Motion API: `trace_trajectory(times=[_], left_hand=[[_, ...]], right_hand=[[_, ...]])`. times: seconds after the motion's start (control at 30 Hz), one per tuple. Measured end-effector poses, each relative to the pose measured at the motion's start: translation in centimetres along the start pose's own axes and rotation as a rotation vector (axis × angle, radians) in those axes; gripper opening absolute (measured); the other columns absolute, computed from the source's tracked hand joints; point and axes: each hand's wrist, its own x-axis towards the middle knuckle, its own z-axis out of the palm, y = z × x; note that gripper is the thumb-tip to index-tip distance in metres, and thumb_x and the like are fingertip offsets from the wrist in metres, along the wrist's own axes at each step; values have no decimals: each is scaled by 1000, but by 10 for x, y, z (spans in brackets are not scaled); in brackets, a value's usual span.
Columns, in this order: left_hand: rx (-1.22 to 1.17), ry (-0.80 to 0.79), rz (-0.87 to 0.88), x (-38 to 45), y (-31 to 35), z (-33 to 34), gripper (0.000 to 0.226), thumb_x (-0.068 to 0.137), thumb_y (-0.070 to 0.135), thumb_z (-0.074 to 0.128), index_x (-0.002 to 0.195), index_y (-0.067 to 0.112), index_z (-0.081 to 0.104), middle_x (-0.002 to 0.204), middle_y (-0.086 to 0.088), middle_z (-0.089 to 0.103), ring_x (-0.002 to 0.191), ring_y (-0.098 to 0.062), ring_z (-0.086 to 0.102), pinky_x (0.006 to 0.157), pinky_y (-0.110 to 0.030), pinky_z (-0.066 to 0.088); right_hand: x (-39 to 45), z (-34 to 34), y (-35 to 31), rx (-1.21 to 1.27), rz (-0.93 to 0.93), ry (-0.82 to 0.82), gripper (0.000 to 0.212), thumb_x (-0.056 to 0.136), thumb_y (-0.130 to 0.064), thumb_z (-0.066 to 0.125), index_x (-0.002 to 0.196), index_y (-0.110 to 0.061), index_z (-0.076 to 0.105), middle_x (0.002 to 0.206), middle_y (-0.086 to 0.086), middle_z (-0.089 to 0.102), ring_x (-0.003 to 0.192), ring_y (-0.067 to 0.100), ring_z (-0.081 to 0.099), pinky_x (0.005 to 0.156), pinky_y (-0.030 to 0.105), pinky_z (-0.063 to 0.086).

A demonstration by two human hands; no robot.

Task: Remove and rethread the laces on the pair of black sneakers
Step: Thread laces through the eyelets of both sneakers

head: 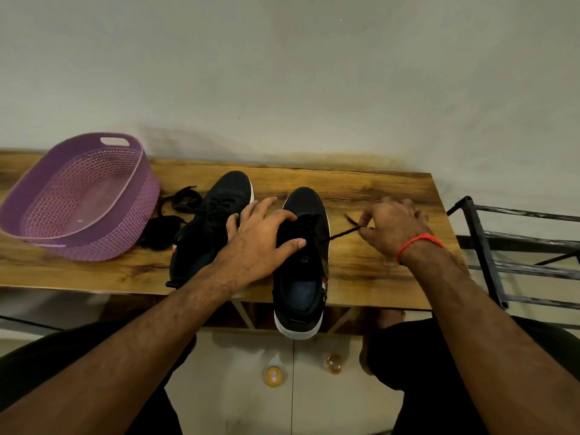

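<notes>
Two black sneakers with white soles stand side by side on a wooden table (376, 262), toes toward the wall. The right sneaker (303, 284) overhangs the near edge with its heel. My left hand (260, 237) lies spread over the right sneaker's tongue and laces, pressing it down. My right hand (392, 227) pinches a black lace (340, 234) that runs taut from the right sneaker's eyelets out to the right. The left sneaker (207, 227) is partly hidden by my left forearm. A loose black lace (175, 215) lies coiled to its left.
A purple perforated plastic basket (78, 196) stands empty at the table's left. A black metal rack (502, 246) stands right of the table. The wall is just behind the table. Two small round balls (274, 376) lie on the floor under the table.
</notes>
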Motion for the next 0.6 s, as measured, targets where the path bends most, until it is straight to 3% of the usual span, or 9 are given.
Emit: trace_trajectory(times=[0.1, 0.23, 0.3, 0.4, 0.5, 0.6], left_hand=[[16, -17, -9, 0, -1, -1, 80, 84, 66, 65, 152, 38, 33, 165, 5, 16, 153, -22, 7, 121, -50, 4], [41, -58, -44, 1, -4, 3, 97, 77, 73, 66, 156, 38, 22, 166, 3, 13, 153, -24, 6, 122, -50, 5], [40, -65, -60, 1, -5, 5, 100, 76, 75, 66, 157, 37, 21, 167, 3, 12, 153, -25, 7, 122, -50, 6], [38, -81, -69, 3, -7, 4, 103, 74, 76, 66, 157, 38, 20, 167, 2, 11, 153, -25, 6, 122, -51, 6], [48, -97, -78, 2, -7, 2, 103, 74, 76, 67, 157, 37, 20, 167, 2, 12, 153, -26, 7, 121, -52, 6], [39, -99, -77, 2, -4, 1, 96, 75, 74, 68, 154, 37, 27, 166, 3, 14, 153, -25, 7, 121, -51, 6]], right_hand=[[1, 5, -3, 75, -159, -93, 24, 91, -42, 65, 115, -40, 60, 148, -1, 39, 142, 30, 21, 114, 54, 24], [-1, 11, -23, 164, -384, -182, 10, 92, -44, 64, 98, -44, 56, 145, -8, 42, 143, 25, 22, 114, 56, 25], [1, 13, -22, 95, -365, -161, 8, 92, -44, 63, 91, -42, 56, 141, -9, 47, 139, 24, 28, 112, 56, 27], [4, 4, -4, -3, -174, -152, 12, 91, -42, 67, 83, -39, 58, 128, -4, 59, 127, 25, 44, 108, 54, 35], [5, -3, 16, -34, 7, -118, 7, 91, -37, 69, 92, -33, 63, 122, 3, 62, 122, 28, 48, 103, 49, 37], [6, 4, 12, 16, -176, -189, 26, 90, -42, 67, 115, -38, 61, 139, -1, 51, 135, 28, 35, 110, 49, 30]])
